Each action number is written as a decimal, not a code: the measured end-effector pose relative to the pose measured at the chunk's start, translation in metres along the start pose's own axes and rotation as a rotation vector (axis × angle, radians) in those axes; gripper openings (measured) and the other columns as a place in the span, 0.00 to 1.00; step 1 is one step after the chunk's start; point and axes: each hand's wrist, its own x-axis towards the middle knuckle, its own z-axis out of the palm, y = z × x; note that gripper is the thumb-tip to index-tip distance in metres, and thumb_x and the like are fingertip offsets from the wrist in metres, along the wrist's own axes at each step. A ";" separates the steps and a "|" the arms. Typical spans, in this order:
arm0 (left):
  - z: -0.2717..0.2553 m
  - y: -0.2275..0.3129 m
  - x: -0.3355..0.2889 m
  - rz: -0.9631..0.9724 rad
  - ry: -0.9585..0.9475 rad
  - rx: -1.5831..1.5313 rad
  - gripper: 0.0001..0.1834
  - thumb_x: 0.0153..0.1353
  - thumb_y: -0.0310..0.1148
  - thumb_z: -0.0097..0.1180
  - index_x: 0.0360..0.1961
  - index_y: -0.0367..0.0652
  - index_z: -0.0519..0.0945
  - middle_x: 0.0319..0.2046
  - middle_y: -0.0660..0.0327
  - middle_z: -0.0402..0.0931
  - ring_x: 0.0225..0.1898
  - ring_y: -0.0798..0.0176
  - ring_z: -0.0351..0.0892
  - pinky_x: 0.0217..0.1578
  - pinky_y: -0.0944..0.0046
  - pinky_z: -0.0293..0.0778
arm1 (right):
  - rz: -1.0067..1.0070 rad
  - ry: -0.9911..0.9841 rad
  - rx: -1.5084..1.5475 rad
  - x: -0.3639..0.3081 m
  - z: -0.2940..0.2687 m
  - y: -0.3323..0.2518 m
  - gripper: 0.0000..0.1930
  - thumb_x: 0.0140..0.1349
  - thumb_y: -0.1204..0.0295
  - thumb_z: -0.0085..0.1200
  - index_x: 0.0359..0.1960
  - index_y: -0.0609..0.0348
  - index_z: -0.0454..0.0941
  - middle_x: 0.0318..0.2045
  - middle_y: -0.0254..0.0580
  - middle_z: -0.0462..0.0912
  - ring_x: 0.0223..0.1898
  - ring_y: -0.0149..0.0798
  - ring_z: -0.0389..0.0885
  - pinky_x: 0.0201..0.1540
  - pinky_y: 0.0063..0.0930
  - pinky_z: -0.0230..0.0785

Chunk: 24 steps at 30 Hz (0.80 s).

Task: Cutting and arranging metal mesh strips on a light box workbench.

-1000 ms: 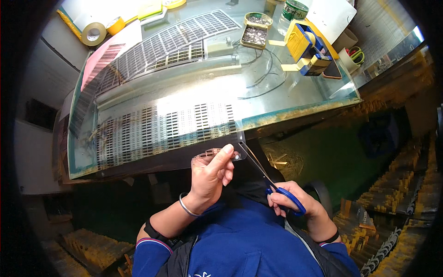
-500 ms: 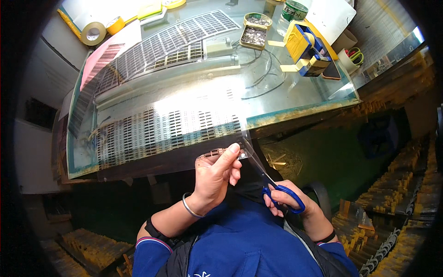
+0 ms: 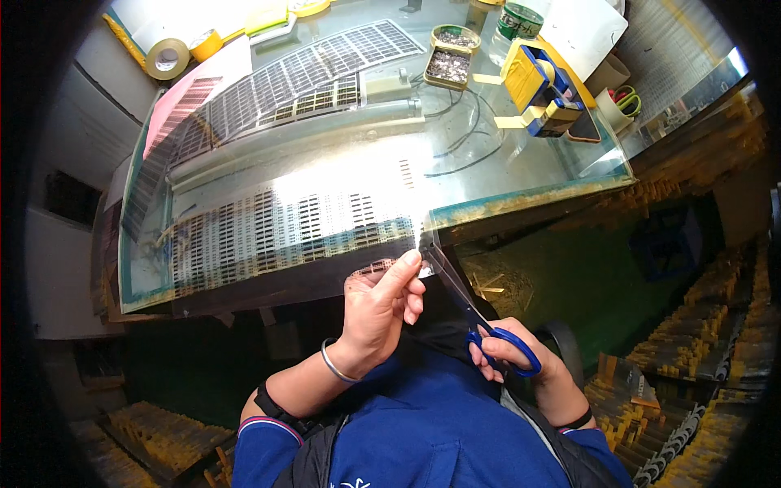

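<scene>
Left grip (image 3: pixel 381 297) has edged rightward since a second ago, clamped on the patterned film (image 3: pixel 268 236), which spreads beyond it over the desk (image 3: pixel 529 195). Right grip (image 3: pixel 547 356) closed round scissors (image 3: pixel 472 314); blades at the film's edge, just right of left grip, seemingly within cutting reach.

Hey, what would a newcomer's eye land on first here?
Probably the blue-handled scissors in the right hand, blade tips near the right end of the clear patterned film that the left hand pinches. Next, the bright glare mid-table, then the yellow-and-blue tape dispenser toward the upper right.
</scene>
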 end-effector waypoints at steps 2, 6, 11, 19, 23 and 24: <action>0.000 -0.001 0.000 -0.006 -0.005 -0.001 0.10 0.55 0.35 0.54 0.25 0.38 0.76 0.15 0.66 0.70 0.11 0.75 0.64 0.11 0.77 0.58 | -0.002 0.008 0.004 -0.001 0.000 -0.001 0.13 0.58 0.66 0.47 0.23 0.65 0.71 0.14 0.37 0.72 0.14 0.25 0.71 0.15 0.15 0.62; 0.001 -0.002 -0.001 -0.021 -0.016 0.027 0.09 0.54 0.34 0.55 0.25 0.39 0.76 0.15 0.65 0.71 0.12 0.75 0.66 0.11 0.78 0.59 | 0.000 -0.025 0.011 0.001 -0.001 -0.004 0.14 0.58 0.66 0.47 0.22 0.65 0.71 0.14 0.37 0.72 0.14 0.25 0.70 0.15 0.15 0.62; 0.003 -0.003 0.000 -0.024 0.010 0.034 0.07 0.53 0.32 0.57 0.28 0.39 0.77 0.16 0.64 0.72 0.13 0.75 0.67 0.11 0.78 0.61 | 0.051 0.034 0.010 0.002 0.009 -0.007 0.15 0.59 0.65 0.47 0.22 0.64 0.71 0.12 0.36 0.72 0.12 0.25 0.70 0.13 0.15 0.61; 0.004 -0.004 -0.002 -0.050 -0.016 0.034 0.06 0.52 0.31 0.58 0.28 0.40 0.77 0.16 0.64 0.73 0.12 0.76 0.67 0.11 0.79 0.61 | 0.012 0.259 -0.182 -0.001 0.029 -0.005 0.16 0.58 0.61 0.50 0.20 0.60 0.71 0.11 0.32 0.71 0.11 0.22 0.69 0.13 0.14 0.61; 0.002 -0.003 -0.003 -0.054 -0.022 0.048 0.06 0.52 0.31 0.58 0.27 0.41 0.76 0.16 0.65 0.73 0.12 0.76 0.67 0.11 0.79 0.61 | -0.039 0.309 -0.296 -0.001 0.034 -0.003 0.16 0.57 0.61 0.51 0.19 0.61 0.71 0.10 0.32 0.71 0.11 0.22 0.69 0.14 0.15 0.60; 0.002 -0.002 -0.003 -0.067 -0.026 0.049 0.06 0.52 0.32 0.58 0.26 0.41 0.76 0.16 0.65 0.72 0.12 0.76 0.67 0.11 0.79 0.61 | -0.054 0.325 -0.326 -0.001 0.034 -0.001 0.16 0.57 0.61 0.51 0.19 0.61 0.71 0.10 0.32 0.71 0.11 0.22 0.69 0.14 0.15 0.60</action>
